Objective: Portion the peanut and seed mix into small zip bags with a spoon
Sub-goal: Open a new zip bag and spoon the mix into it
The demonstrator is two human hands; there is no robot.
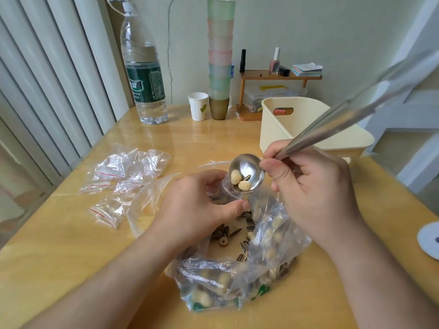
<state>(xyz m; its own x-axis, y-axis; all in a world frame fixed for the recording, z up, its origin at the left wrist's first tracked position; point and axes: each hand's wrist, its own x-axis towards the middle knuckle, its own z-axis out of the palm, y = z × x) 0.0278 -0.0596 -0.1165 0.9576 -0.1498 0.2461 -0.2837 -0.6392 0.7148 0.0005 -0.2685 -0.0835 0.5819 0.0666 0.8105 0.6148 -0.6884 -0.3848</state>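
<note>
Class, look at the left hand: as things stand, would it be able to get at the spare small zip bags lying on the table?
Probably not yet. The left hand grips the small bag under the spoon. The spare zip bags lie uncovered on the table to its left, with nothing between.

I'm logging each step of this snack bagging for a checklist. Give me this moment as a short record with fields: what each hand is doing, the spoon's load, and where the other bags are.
left hand: left hand grips the small zip bag, holding its mouth open
right hand: right hand pinches the spoon near the bowl
spoon load: two peanuts and some seeds, tipped at the bag's mouth
source: big bag of mix lies open below the hands
other bags: small zip bags lie to the left on the table
</note>
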